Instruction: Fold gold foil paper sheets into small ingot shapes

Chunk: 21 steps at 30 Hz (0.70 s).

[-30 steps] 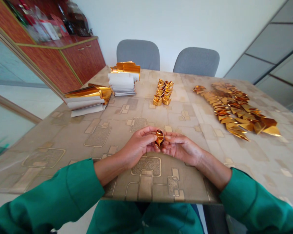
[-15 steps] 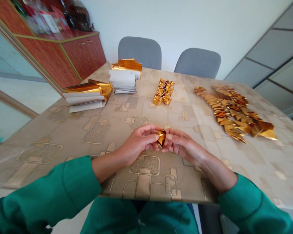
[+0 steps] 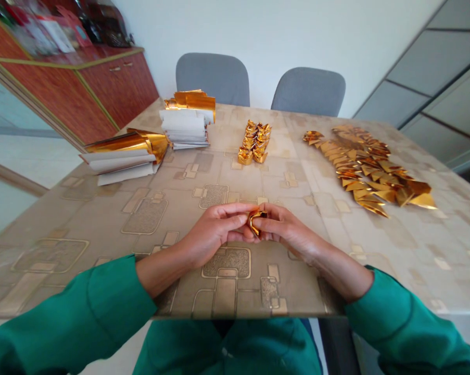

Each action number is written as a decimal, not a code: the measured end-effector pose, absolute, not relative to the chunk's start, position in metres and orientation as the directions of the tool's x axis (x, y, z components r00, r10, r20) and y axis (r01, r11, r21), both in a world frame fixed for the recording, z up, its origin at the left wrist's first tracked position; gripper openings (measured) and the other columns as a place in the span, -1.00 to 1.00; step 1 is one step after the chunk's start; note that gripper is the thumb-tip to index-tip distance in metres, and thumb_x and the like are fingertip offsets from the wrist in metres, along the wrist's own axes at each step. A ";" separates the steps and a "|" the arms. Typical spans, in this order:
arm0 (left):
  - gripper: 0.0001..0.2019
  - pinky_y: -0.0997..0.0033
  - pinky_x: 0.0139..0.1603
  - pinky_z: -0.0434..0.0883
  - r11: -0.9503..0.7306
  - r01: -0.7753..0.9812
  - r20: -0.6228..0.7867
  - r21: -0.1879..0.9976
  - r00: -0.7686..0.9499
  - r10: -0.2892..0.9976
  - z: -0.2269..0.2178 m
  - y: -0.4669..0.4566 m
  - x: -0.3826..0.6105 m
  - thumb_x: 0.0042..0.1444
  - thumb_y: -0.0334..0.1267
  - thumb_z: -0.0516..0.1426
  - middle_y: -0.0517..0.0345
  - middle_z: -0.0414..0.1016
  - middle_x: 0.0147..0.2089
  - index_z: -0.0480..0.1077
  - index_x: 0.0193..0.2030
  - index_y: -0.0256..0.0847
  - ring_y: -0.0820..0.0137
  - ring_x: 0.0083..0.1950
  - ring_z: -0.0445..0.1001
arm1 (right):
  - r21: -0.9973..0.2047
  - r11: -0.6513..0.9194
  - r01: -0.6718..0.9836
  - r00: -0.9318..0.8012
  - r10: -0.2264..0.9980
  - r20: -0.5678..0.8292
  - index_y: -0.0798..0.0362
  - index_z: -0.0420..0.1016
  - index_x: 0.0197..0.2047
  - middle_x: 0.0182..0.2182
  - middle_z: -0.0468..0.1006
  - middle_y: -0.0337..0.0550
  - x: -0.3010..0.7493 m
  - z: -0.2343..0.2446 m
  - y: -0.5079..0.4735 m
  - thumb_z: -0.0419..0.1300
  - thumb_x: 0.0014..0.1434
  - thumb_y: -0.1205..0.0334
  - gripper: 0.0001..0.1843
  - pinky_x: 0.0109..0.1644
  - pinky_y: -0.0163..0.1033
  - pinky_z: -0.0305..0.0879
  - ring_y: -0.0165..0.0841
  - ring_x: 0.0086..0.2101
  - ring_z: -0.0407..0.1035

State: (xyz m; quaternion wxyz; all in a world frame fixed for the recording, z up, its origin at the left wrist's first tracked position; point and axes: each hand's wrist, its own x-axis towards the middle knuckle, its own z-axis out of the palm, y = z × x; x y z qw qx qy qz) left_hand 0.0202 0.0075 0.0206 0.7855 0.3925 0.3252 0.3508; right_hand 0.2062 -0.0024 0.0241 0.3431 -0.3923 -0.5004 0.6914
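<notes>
Currently, the person's left hand [image 3: 215, 229] and right hand [image 3: 285, 229] meet above the patterned table covering [image 3: 82, 219], both closed in on a small folded piece of gold foil [image 3: 257, 221]. The left fingers [image 3: 235, 211] curl inward and, with the thumb, press one side of the piece; the right fingers [image 3: 269, 224] bend toward them and hold its other side. Neither hand is open: this is a two-handed pinch at the fingertips, with the foil between the two sets of fingers and partly hidden by them (the exact fold cannot be read from here).

Straight ahead of the fingers, a compact double row of gold foil ingots [image 3: 254, 143] sits on the table covering. Ahead and to the right of the fingers lies a long, overlapping spread of folded gold foil triangles [image 3: 363, 169]. Ahead and to the left are two stacks of white paper topped with gold foil: the nearer stack [image 3: 121, 161] and the farther stack [image 3: 186, 120], close beside each other.

Green sleeves [image 3: 63, 312] cover the arms, ending behind the wrists. Beyond the far table edge stand a grey chair [image 3: 213, 78] and a second grey chair [image 3: 308, 91]; a reddish-brown wooden cabinet [image 3: 117, 88] stands farther left of the fingers.
</notes>
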 end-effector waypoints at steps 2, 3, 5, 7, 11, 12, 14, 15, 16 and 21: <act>-0.69 0.38 -0.22 0.53 0.441 -0.293 -0.237 0.849 0.534 0.811 0.020 0.008 0.021 0.08 -0.34 0.28 0.02 0.64 -0.30 0.56 0.00 -0.27 0.40 -0.36 0.59 | -0.968 -0.239 -0.077 -0.436 0.881 -0.183 0.09 0.46 -0.24 -0.43 0.51 -0.24 0.204 0.025 -0.003 0.31 0.15 0.12 -0.77 -0.37 -0.33 0.23 -0.48 -0.45 0.32; -0.69 0.39 -0.23 0.53 0.438 -0.291 -0.239 0.851 0.527 0.816 0.020 0.008 0.021 0.08 -0.35 0.28 0.02 0.64 -0.28 0.56 0.00 -0.27 0.41 -0.36 0.59 | -0.972 -0.225 -0.065 -0.425 0.888 -0.177 0.08 0.45 -0.26 -0.45 0.51 -0.25 0.203 0.025 -0.003 0.31 0.15 0.11 -0.78 -0.38 -0.34 0.22 -0.48 -0.46 0.31; -0.69 0.40 -0.25 0.54 0.436 -0.292 -0.244 0.851 0.515 0.822 0.019 0.007 0.021 0.07 -0.35 0.29 0.01 0.65 -0.28 0.55 -0.01 -0.28 0.42 -0.37 0.59 | -0.979 -0.203 -0.036 -0.416 0.893 -0.170 0.08 0.44 -0.31 -0.50 0.49 -0.26 0.201 0.024 -0.002 0.30 0.16 0.09 -0.77 -0.42 -0.34 0.20 -0.49 -0.49 0.29; -0.70 0.43 -0.26 0.54 0.444 -0.298 -0.250 0.845 0.514 0.821 0.018 0.007 0.021 0.07 -0.36 0.29 0.02 0.64 -0.30 0.56 -0.02 -0.28 0.43 -0.39 0.58 | -0.980 -0.200 -0.026 -0.417 0.893 -0.171 0.07 0.43 -0.34 -0.53 0.48 -0.28 0.199 0.022 -0.001 0.29 0.17 0.08 -0.77 -0.43 -0.35 0.19 -0.50 -0.51 0.28; -0.72 0.46 -0.25 0.56 0.506 -0.346 -0.257 0.790 0.563 0.786 0.017 0.009 0.020 0.11 -0.40 0.26 0.08 0.61 -0.37 0.55 -0.02 -0.28 0.48 -0.42 0.56 | -0.947 -0.292 -0.136 -0.474 0.858 -0.197 0.09 0.47 -0.24 -0.42 0.53 -0.24 0.204 0.021 0.000 0.30 0.17 0.08 -0.76 -0.34 -0.34 0.30 -0.48 -0.44 0.36; -0.73 0.47 -0.24 0.56 0.522 -0.372 -0.258 0.768 0.566 0.783 0.017 0.010 0.020 0.12 -0.41 0.25 0.09 0.61 -0.38 0.55 -0.01 -0.28 0.49 -0.41 0.56 | -0.929 -0.326 -0.174 -0.485 0.849 -0.207 0.09 0.47 -0.20 -0.38 0.54 -0.21 0.206 0.022 0.000 0.31 0.16 0.08 -0.75 -0.29 -0.32 0.34 -0.47 -0.41 0.38; -0.74 0.51 -0.22 0.56 0.541 -0.420 -0.265 0.728 0.557 0.788 0.016 0.011 0.020 0.14 -0.44 0.22 0.10 0.60 -0.37 0.56 -0.02 -0.27 0.52 -0.39 0.56 | -0.897 -0.374 -0.237 -0.479 0.848 -0.227 0.08 0.47 -0.18 -0.32 0.54 -0.19 0.210 0.022 0.000 0.33 0.13 0.10 -0.73 -0.19 -0.25 0.41 -0.44 -0.36 0.41; -0.74 0.52 -0.21 0.56 0.544 -0.435 -0.267 0.717 0.549 0.792 0.016 0.012 0.020 0.15 -0.46 0.21 0.09 0.61 -0.37 0.56 -0.02 -0.27 0.53 -0.39 0.56 | -0.888 -0.383 -0.256 -0.465 0.854 -0.235 0.08 0.47 -0.18 -0.32 0.54 -0.19 0.211 0.022 0.000 0.33 0.12 0.11 -0.73 -0.16 -0.23 0.42 -0.43 -0.35 0.40; -0.74 0.53 -0.20 0.56 0.545 -0.441 -0.268 0.713 0.547 0.793 0.015 0.012 0.021 0.16 -0.46 0.21 0.09 0.61 -0.36 0.55 -0.02 -0.27 0.54 -0.38 0.56 | -0.885 -0.386 -0.262 -0.454 0.858 -0.240 0.07 0.46 -0.19 -0.32 0.53 -0.20 0.212 0.022 0.000 0.33 0.12 0.11 -0.74 -0.15 -0.21 0.42 -0.43 -0.35 0.40; -0.74 0.49 -0.22 0.57 0.522 -0.399 -0.254 0.754 0.555 0.792 0.015 0.009 0.022 0.13 -0.43 0.25 0.09 0.61 -0.34 0.54 -0.02 -0.27 0.53 -0.40 0.55 | -0.936 -0.317 -0.152 -0.408 0.883 -0.233 0.10 0.45 -0.25 -0.42 0.50 -0.23 0.207 0.019 -0.001 0.30 0.15 0.18 -0.82 -0.33 -0.34 0.30 -0.48 -0.43 0.35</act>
